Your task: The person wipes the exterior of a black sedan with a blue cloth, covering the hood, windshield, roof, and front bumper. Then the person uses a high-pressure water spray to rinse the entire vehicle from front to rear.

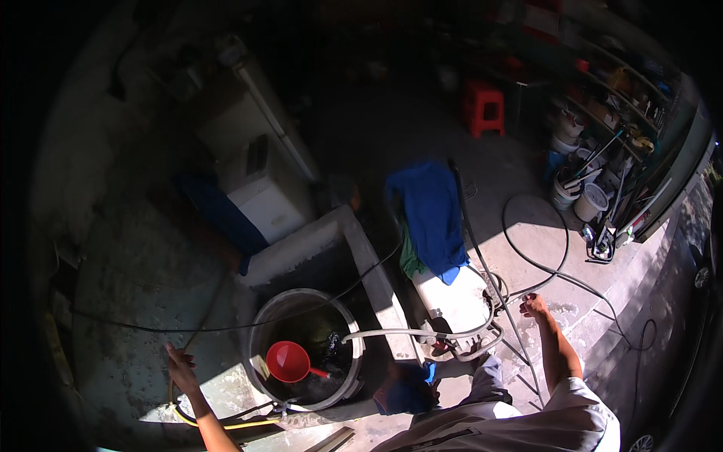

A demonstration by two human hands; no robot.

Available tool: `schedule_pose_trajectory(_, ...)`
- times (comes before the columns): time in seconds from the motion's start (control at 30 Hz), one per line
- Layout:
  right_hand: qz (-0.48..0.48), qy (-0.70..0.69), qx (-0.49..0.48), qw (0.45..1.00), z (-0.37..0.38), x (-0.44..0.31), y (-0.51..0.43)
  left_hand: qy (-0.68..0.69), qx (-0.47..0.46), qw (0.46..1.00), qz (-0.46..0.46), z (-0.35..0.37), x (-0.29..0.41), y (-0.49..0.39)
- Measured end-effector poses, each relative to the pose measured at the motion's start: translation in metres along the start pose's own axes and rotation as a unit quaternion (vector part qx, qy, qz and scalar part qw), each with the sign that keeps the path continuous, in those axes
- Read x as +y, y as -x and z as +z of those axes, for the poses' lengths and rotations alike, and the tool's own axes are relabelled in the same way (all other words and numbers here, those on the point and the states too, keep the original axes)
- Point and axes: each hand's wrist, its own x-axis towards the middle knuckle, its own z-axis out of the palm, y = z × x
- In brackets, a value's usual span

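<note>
My left hand [182, 366] is stretched out at the lower left with its fingers apart and nothing in it, over the stained floor beside a yellow hose [251, 424]. To its right stands a round tub [358, 361] of water, where a red plastic dipper [288, 361] floats. A grey hose [390, 333] runs from the tub's water to a white machine [454, 299], with blue and green cloths [432, 217] draped over it. My right hand [532, 305] is right of that machine, near black hoses. Its fingers are curled, and whether it holds something cannot be told.
A low concrete wall [370, 271] borders the tub. Black hose [508, 243] lies looped across the floor. Further back stands a red plastic stool [483, 110]; buckets [591, 202] and loaded shelves [621, 101] line the right side. A pale appliance [268, 200] is at the upper left.
</note>
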Motion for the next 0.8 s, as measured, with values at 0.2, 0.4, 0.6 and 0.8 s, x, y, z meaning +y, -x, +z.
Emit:
schedule_pose_trajectory(0.2,-0.171,-0.03,-0.032,0.984,0.05,-0.212,-0.227,-0.072,-0.121,0.944,-0.297,0.012,-0.073,0.302)
schedule_pose_trajectory(0.4,-0.284,0.198,0.052,0.937,0.146,-0.318,-0.329,-0.237,-0.181,0.778,-0.553,0.021,-0.047,0.503)
schedule_pose_trajectory(0.6,-0.26,0.282,-0.045,0.922,0.186,-0.338,-0.34,-0.23,-0.235,0.765,-0.553,0.083,0.03,0.537)
schedule_pose_trajectory(0.8,-0.155,0.224,-0.019,0.962,0.19,-0.336,-0.356,-0.226,-0.256,0.779,-0.526,0.118,0.072,0.527)
